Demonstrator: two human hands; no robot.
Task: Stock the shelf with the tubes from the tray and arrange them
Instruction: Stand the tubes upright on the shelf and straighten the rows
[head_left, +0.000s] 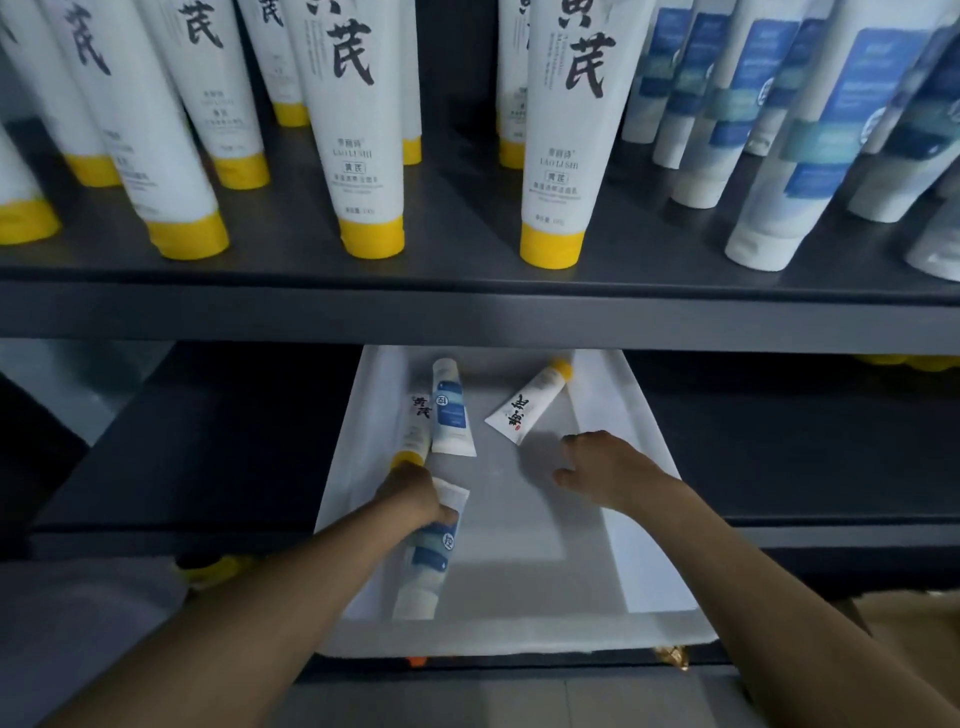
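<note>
At the white tray's (649, 519) 7 o'clock, a blue-labelled tube (428, 561) is gripped by the left hand (415, 493). The right hand (602, 462) is held open at 3 o'clock. A yellow-capped tube (530, 405) is seen at 1 o'clock, a pair of tubes (451, 415) at 11. The tray's far end is overhung by the stocked shelf (467, 312).

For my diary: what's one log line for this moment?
left hand: grips nearest blue tube | right hand: empty, beside right yellow-capped tube in tray | shelf: partly stocked
</note>
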